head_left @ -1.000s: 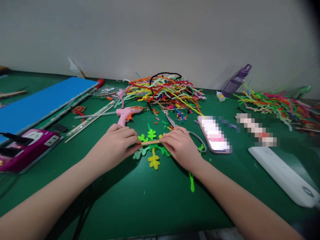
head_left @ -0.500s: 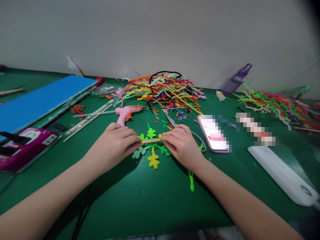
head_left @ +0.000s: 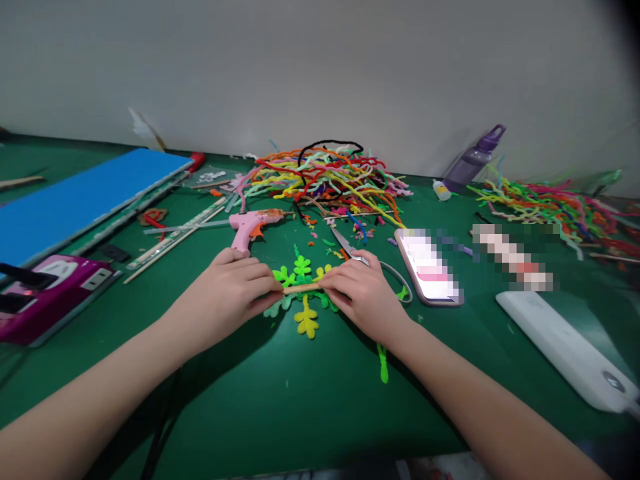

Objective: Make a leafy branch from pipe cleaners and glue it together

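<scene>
Between my two hands lies a short, thin, tan stick (head_left: 301, 289), level and pinched at both ends. My left hand (head_left: 243, 283) closes thumb and fingers on its left end, and my right hand (head_left: 361, 287) does the same on the right. Under and around the stick sits a cluster of green and yellow leaves, fuzzy like pipe cleaner; one yellow leaf (head_left: 307, 319) points toward me and a bright green leaf (head_left: 302, 267) points away. Part of the cluster is hidden by my fingers. A loose green pipe cleaner piece (head_left: 383, 363) lies below my right wrist.
A pink glue gun (head_left: 245, 230) lies beyond my left hand, scissors (head_left: 345, 244) beyond my right. A big pipe cleaner heap (head_left: 320, 175) is at the wall. To the right are a phone (head_left: 429, 267), a white device (head_left: 560, 350) and a purple bottle (head_left: 470, 163); a magenta power strip (head_left: 55, 293) sits left.
The stick has dropped slightly toward me and shows a little more of its length between my fingers. Both hands keep their pinch, and the leaves stay in place.
</scene>
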`<state>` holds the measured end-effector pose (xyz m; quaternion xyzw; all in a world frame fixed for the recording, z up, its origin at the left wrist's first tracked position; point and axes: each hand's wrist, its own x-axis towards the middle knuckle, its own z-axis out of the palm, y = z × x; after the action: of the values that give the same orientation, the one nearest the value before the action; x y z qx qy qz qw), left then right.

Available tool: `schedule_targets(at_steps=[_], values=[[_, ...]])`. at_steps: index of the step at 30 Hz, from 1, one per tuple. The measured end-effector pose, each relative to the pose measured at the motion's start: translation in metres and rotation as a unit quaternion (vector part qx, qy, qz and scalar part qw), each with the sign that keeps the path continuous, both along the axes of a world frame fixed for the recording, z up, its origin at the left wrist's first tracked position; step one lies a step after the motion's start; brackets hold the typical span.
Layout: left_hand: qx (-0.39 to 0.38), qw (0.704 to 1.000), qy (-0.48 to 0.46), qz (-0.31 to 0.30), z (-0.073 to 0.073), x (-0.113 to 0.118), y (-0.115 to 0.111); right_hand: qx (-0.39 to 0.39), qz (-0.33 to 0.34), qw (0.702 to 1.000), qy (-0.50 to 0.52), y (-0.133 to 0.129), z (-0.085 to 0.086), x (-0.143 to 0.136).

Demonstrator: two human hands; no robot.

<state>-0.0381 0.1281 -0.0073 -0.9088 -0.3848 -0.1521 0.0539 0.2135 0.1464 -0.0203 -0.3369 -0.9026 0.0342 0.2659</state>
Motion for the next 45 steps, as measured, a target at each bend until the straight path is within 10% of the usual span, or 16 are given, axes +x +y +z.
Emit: schedule_targets(at_steps=[10,45], values=[[0.065,0.995,-0.052,0.059,0.009,0.002,-0.004,0.04,-0.081,0.996,0.025,0.007,0.003,0.005],[-0.069,0.99,0.033,-0.117,0.011,0.013,-0.012,-0.019,-0.098,0.995,0.001,0.011,0.0,0.012]])
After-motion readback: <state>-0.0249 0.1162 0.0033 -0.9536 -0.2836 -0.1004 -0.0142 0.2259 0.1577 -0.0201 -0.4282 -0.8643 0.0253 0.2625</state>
